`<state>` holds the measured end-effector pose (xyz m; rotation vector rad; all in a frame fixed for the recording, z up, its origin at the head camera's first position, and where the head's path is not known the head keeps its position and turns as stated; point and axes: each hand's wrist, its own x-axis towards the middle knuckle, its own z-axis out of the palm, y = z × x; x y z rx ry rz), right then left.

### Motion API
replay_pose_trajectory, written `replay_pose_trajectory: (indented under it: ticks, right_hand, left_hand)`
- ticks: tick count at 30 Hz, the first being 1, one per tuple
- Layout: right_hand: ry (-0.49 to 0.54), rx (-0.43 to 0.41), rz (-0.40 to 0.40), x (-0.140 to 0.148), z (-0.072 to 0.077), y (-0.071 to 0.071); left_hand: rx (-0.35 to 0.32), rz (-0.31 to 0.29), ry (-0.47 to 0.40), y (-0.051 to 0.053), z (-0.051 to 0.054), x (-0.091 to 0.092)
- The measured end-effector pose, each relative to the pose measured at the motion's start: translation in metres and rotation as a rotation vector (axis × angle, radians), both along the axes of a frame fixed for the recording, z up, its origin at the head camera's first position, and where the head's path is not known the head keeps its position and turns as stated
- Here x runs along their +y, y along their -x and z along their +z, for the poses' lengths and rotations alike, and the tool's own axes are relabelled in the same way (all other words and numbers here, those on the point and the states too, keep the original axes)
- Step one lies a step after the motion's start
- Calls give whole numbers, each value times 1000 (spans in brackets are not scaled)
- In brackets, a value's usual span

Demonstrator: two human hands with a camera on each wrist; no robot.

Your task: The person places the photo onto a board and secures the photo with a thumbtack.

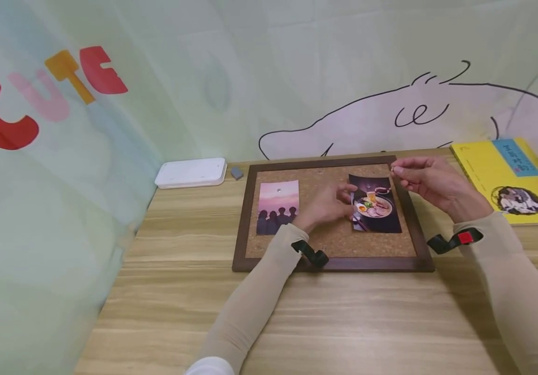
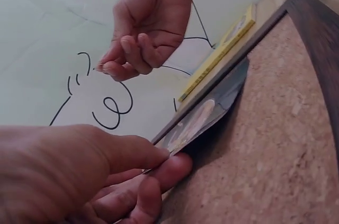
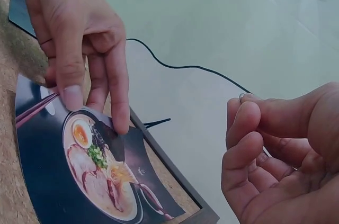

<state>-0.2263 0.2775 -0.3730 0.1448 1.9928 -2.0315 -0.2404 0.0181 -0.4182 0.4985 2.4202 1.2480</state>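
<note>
In the head view, a brown-framed cork board (image 1: 325, 250) lies on the wooden table. My left hand (image 1: 327, 205) pinches the left edge of a ramen photo (image 1: 381, 208) between thumb and fingers. That photo curls up from the cork in the left wrist view. Above the board's right side, my right hand (image 1: 438, 182) pinches a tiny metal thumbtack (image 3: 241, 97) between thumb and forefinger, apart from the photo. A pink sunset photo (image 1: 278, 198) with silhouettes sits on the left of the board, a small tack (image 1: 279, 190) near its top.
At the back left stand a white flat case (image 1: 191, 172) and a small grey block (image 1: 236, 173). A yellow book (image 1: 508, 182) lies right of the board. Behind the table hangs a printed cloth (image 1: 250, 78) with a line drawing and letters.
</note>
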Motion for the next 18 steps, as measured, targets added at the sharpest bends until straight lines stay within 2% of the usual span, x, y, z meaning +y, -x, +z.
replay_pose_trajectory:
  ticks: [6, 9, 13, 18]
  right_hand:
    - [4, 9, 0, -1, -4, 4]
    - [-15, 17, 15, -2, -8, 9]
    - [-137, 13, 42, -4, -16, 19]
    - [-407, 18, 91, -7, -22, 31]
  left_hand:
    - [13, -14, 1, -4, 0, 3]
    - [24, -3, 19, -5, 1, 3]
    - [54, 9, 53, -7, 1, 4]
    - [56, 25, 59, -9, 2, 6]
